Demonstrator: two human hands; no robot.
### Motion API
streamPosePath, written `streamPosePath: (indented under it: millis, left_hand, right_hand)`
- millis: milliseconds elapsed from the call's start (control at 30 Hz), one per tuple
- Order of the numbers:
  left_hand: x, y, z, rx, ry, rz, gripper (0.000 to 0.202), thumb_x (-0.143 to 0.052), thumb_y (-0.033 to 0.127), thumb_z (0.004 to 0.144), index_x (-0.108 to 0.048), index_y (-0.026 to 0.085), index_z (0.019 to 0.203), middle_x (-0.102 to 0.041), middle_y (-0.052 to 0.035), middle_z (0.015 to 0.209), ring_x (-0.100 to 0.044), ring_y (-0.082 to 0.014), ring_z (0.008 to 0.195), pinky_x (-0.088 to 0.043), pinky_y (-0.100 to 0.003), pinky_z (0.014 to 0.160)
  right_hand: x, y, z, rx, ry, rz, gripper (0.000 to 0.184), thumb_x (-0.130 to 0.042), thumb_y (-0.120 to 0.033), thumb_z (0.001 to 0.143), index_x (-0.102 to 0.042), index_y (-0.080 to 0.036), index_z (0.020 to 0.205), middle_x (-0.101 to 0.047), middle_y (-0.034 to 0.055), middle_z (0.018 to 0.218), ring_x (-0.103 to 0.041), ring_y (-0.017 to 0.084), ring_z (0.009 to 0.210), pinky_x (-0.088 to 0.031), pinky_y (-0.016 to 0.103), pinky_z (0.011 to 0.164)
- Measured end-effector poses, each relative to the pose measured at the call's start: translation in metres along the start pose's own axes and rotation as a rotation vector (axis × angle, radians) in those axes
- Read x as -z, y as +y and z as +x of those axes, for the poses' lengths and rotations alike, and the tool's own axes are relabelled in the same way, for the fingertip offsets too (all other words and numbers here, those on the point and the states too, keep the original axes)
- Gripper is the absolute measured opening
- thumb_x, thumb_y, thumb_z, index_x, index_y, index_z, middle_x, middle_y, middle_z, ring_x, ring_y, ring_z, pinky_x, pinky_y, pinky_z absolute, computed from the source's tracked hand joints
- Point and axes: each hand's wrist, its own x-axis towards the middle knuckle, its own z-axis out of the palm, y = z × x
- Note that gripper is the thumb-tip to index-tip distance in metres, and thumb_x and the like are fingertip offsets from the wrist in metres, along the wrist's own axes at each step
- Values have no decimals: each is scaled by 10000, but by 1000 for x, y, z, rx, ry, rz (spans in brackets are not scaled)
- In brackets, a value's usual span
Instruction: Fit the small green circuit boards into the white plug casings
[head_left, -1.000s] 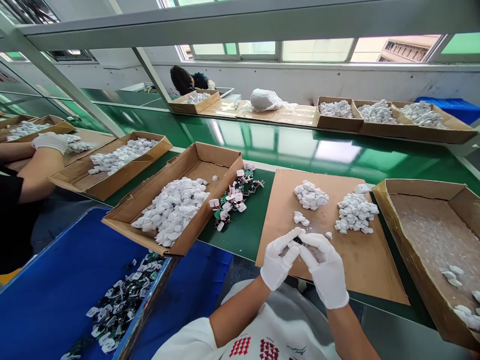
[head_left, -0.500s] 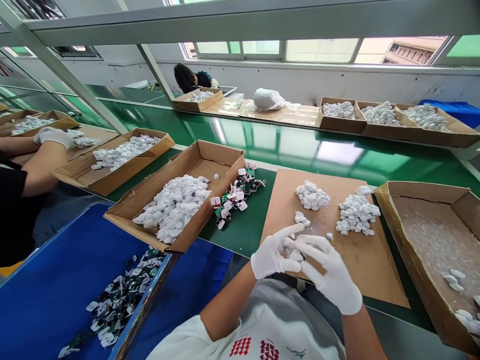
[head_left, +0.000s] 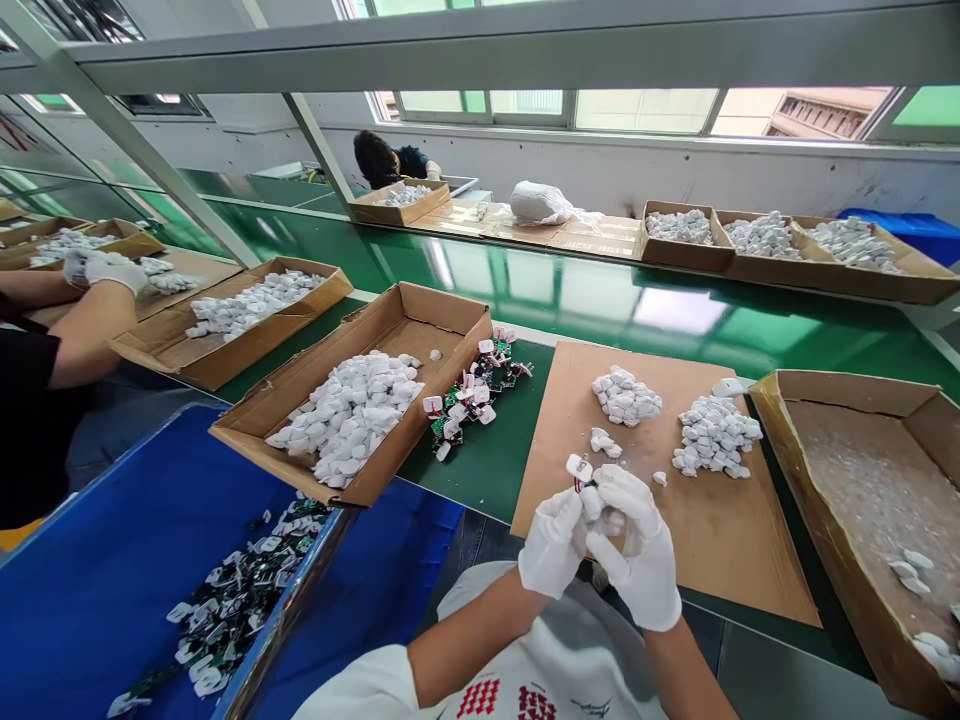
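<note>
Both my hands wear white gloves and meet over the near edge of a cardboard sheet (head_left: 705, 540). Pinched in my left hand (head_left: 553, 543) is a small circuit board with a white square piece (head_left: 580, 468) sticking up and a bit of red wire. My right hand (head_left: 637, 550) curls its fingers around a small white lump (head_left: 611, 520), close against the left fingers. Exactly how the lump and board touch is hidden by the gloves. Beyond the hands lie a few loose lumps (head_left: 604, 442) and two piles, a left one (head_left: 627, 396) and a right one (head_left: 718, 434).
Left of the sheet, circuit boards (head_left: 469, 395) lie beside a cardboard tray (head_left: 442, 325) of white lumps. Another tray (head_left: 832, 395) stands at the right. More boards (head_left: 247, 590) fill part of a blue bin (head_left: 97, 560). A co-worker's gloved hands (head_left: 109, 270) work at far left.
My hands have drawn together and shifted slightly; the right fingers, spread before, are now curled in. The board with the white square piece now shows above my left fingers.
</note>
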Motion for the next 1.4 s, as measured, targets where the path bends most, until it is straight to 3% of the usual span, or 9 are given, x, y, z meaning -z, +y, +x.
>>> streamPosePath:
  millis: [133,267,500,733,867,967,1100,1300,1400]
  left_hand:
    - [-1,5,-1,-98,55,70,332,-695,457,742,-698,142,847,-697,-73,809,-635,-222,874,-478,-362,861]
    - [5,8,-4,-184,97,206,439,-657,445,783,-662,186,1137,-691,-102,1104,-620,-247,1043,-458,-382,966]
    - [10,10,-4,-348,64,568,444,-568,468,843,-656,170,1160,-670,-115,1175,-617,-263,1083,-472,-390,982]
    - [11,15,1,-517,19,802,402,-457,455,906,-648,197,1149,-683,-103,1121,-630,-222,1009,-500,-359,914]
    - [10,16,3,-516,-33,817,424,-396,467,927,-642,176,1112,-680,-85,915,-609,-179,780,-511,-331,771]
    - [9,17,5,-508,-73,787,436,-353,480,936,-626,164,1064,-609,-43,753,-531,-149,651,-485,-307,688]
    - [6,23,4,-466,-69,810,412,-306,446,954,-598,160,1007,-551,-18,681,-495,-151,637,-454,-304,688]
    - [2,38,-3,-578,-134,1116,432,-289,447,944,-631,183,940,-569,-44,667,-521,-196,678,-422,-330,738]
    - [2,43,-2,-513,-131,1115,454,-308,478,933,-641,178,1009,-583,-40,657,-537,-201,681,-428,-332,755]
  right_hand:
    - [2,-1,2,8,7,-35,288,-616,-113,812,-573,-251,1061,-630,65,1104,-580,236,1098,-503,465,900]
    - [0,-7,3,40,110,-149,248,-666,-93,774,-621,-265,947,-600,35,1064,-585,211,1072,-505,452,920]
    - [-4,-19,2,-159,167,59,291,-643,-89,790,-599,-249,1029,-638,51,1071,-639,192,993,-572,385,828]
    - [11,-24,17,86,47,-126,342,-600,-41,788,-640,-273,1036,-683,40,1005,-660,181,931,-570,336,796]
    - [19,-20,24,-87,-73,-11,135,-578,-131,833,-644,-235,887,-693,38,927,-674,174,856,-571,306,736]
    - [17,-21,26,-136,-39,-15,101,-594,-138,827,-630,-228,854,-687,25,871,-665,158,804,-560,288,710]
    - [10,-25,27,-15,50,-83,148,-598,-103,808,-629,-238,861,-685,10,824,-655,145,767,-544,274,702]
    - [14,-22,21,-145,-88,73,110,-587,-134,829,-595,-240,804,-669,14,854,-668,162,800,-552,286,687]
    - [16,-23,21,-88,-72,-31,129,-596,-122,817,-623,-247,834,-688,13,872,-675,162,800,-552,274,690]
